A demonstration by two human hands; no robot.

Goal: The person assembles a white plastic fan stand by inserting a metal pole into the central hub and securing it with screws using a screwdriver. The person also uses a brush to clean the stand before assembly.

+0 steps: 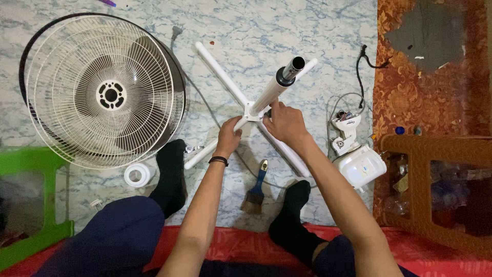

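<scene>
Nearest the camera, two knees in dark blue trousers frame the bottom edge, and both bare forearms run up from about 6 o'clock toward the middle of the view, converging on the white cross-shaped fan base [225,77] lying on the marbled floor [287,31]. The left hand [229,136], a black band on its wrist, is bent down at the wrist with its fingers curled closed around the base leg that points toward 7 o'clock. The right hand [285,123] lies just to its right at the hub, knuckles up and fingers wrapped around the foot of the white stand pole [274,88], which rises tilted toward 1 o'clock and ends in a metal tube tip. Two feet in black socks rest on the floor either side of the arms. A paintbrush [255,189] with a blue handle lies between the feet at 6 o'clock of the base. The fan head with wire grille [105,92] lies flat at 9 o'clock, well apart. The white motor housing [359,159] sits at 4 o'clock, beside an orange stool [435,146].
</scene>
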